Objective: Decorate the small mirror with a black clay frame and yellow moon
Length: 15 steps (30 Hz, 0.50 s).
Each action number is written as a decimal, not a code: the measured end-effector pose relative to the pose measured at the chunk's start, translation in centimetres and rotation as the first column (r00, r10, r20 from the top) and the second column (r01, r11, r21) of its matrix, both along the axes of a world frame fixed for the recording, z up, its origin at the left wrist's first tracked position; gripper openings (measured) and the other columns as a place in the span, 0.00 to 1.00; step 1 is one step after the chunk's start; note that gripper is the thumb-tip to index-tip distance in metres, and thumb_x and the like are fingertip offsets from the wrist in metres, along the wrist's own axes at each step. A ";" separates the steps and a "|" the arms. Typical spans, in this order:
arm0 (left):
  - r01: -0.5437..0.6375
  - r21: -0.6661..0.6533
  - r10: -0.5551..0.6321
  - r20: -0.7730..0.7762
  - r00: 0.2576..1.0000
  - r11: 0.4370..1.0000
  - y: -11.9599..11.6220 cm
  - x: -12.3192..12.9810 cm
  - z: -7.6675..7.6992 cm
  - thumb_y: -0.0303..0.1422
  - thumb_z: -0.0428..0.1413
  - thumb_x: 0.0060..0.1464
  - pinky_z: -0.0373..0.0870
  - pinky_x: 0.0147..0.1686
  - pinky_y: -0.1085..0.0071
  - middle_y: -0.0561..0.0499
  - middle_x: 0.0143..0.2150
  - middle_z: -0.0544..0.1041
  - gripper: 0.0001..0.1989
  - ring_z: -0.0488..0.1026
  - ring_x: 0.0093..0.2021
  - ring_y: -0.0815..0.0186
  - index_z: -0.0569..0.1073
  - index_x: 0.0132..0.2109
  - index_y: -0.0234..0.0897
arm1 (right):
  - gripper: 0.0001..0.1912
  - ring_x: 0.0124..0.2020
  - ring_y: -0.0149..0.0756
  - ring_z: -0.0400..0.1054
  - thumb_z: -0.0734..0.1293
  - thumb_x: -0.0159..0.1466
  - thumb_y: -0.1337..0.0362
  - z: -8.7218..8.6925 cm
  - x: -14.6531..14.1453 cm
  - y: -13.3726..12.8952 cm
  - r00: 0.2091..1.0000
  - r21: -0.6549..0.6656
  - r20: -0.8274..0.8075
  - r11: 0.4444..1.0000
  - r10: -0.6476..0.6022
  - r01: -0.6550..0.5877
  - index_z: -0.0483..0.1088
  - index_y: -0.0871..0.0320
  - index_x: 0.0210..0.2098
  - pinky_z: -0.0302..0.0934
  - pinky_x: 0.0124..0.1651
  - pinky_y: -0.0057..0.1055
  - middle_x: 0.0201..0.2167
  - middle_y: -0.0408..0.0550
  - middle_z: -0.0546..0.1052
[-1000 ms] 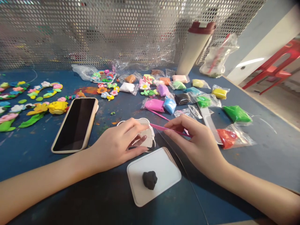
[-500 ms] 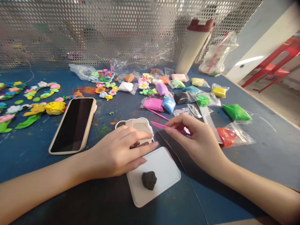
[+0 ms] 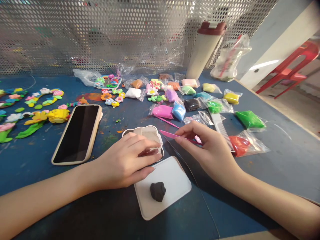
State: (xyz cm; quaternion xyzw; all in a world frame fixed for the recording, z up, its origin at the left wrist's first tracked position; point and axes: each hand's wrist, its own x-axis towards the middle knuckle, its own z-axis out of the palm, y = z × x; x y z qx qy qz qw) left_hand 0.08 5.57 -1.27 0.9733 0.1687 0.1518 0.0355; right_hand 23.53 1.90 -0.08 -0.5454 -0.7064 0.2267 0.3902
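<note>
My left hand (image 3: 125, 163) lies over the lower right part of a white scalloped tray-like clay shape (image 3: 147, 135), its fingers curled across that shape with a reddish patch showing beneath them. My right hand (image 3: 208, 150) pinches a slim pink plastic clay tool (image 3: 170, 135), whose tip points left toward the white shape without touching it. Just below my left fingertips sits a white rounded-corner plate (image 3: 172, 175). A dark grey clay lump (image 3: 157, 191) rests on that plate, apart from both hands.
A phone in a beige case (image 3: 76, 135) lies left of my left hand, beyond it several colourful clay flowers. Bagged coloured clay and a white comb (image 3: 221, 130) spread behind my right hand. A perforated metal screen (image 3: 100, 36) stands behind the blue table.
The white shape now lies flatter and shows more under my left hand, whose fingers have shifted toward its lower right. The pink tool stays in my right hand, turned slightly.
</note>
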 end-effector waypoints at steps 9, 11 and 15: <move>0.015 0.022 -0.015 -0.013 1.000 1.000 0.0 0.3 0.1 0.32 0.51 0.60 0.65 0.51 0.55 0.40 0.55 0.72 0.19 0.69 0.53 0.54 0.68 0.57 0.35 | 0.04 0.29 0.32 0.67 0.66 0.63 0.68 0.0 0.0 0.0 0.999 -0.001 0.032 1.000 0.006 -0.006 0.71 0.55 0.31 0.60 0.31 0.29 0.27 0.43 0.74; 0.025 0.008 -0.025 -0.030 0.999 1.000 0.1 0.4 0.0 0.34 0.51 0.61 0.65 0.52 0.54 0.38 0.57 0.71 0.20 0.68 0.55 0.52 0.67 0.58 0.34 | 0.04 0.28 0.31 0.67 0.66 0.63 0.68 0.0 0.1 0.0 1.000 -0.002 0.029 1.000 0.007 -0.007 0.71 0.55 0.31 0.60 0.31 0.28 0.27 0.42 0.74; 0.046 0.013 -0.045 -0.075 0.996 0.999 0.2 0.5 0.0 0.36 0.48 0.63 0.66 0.54 0.54 0.38 0.58 0.70 0.19 0.67 0.57 0.52 0.68 0.58 0.33 | 0.04 0.29 0.31 0.67 0.66 0.63 0.68 0.0 0.1 0.1 1.000 0.001 0.021 1.000 0.004 -0.004 0.71 0.56 0.31 0.60 0.31 0.28 0.27 0.42 0.74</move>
